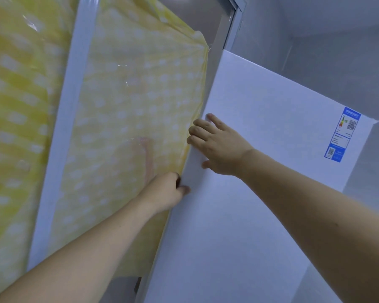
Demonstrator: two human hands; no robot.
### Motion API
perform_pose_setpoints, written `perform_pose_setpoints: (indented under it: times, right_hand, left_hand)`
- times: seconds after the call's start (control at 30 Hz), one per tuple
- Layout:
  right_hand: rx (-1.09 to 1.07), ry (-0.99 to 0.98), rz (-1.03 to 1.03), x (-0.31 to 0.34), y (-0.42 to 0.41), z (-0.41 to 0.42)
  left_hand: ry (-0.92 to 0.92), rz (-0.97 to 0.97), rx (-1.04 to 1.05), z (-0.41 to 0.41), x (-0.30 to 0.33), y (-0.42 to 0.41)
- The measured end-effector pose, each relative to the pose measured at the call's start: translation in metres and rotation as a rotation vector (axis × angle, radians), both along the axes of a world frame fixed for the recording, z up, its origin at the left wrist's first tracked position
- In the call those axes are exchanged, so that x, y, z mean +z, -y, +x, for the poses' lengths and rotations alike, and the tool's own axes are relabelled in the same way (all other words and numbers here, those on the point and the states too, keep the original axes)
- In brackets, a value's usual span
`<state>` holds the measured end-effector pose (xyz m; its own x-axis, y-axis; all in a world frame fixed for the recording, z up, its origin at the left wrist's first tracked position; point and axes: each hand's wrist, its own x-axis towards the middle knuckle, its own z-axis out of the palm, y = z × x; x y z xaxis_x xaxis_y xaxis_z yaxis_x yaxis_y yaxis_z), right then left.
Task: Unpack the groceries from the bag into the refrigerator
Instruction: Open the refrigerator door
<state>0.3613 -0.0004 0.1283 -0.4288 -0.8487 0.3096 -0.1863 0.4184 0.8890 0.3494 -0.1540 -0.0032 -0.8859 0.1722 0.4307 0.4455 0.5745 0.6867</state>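
The white refrigerator (260, 132) fills the right half of the head view, its door closed. My left hand (166, 191) reaches to the door's left edge, fingertips curled round that edge and partly hidden behind it. My right hand (214, 145) lies higher on the same edge, palm on the door front, fingers bent over the side. No grocery bag and no groceries are in view.
A blue energy label (342, 134) is stuck on the door's upper right. A yellow curtain with white dots (129, 101) covers a white-framed window (74, 88) directly left of the refrigerator. Grey wall lies behind and to the right.
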Motion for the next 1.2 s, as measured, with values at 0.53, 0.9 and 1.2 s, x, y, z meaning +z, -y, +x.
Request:
perform_pose_setpoints:
  times: [0.53,0.9,1.2]
  right_hand:
    - [0.102,-0.041,-0.015,-0.004,-0.014,0.081]
    - [0.228,-0.1,0.002,-0.007,-0.066,0.171]
    - [0.279,-0.144,-0.045,-0.016,-0.129,0.247]
  left_hand:
    - [-0.035,-0.079,0.095,0.094,-0.002,-0.017]
    - [-0.043,-0.138,0.224,0.2,-0.004,-0.064]
    - [-0.081,-0.187,0.324,0.29,-0.007,-0.132]
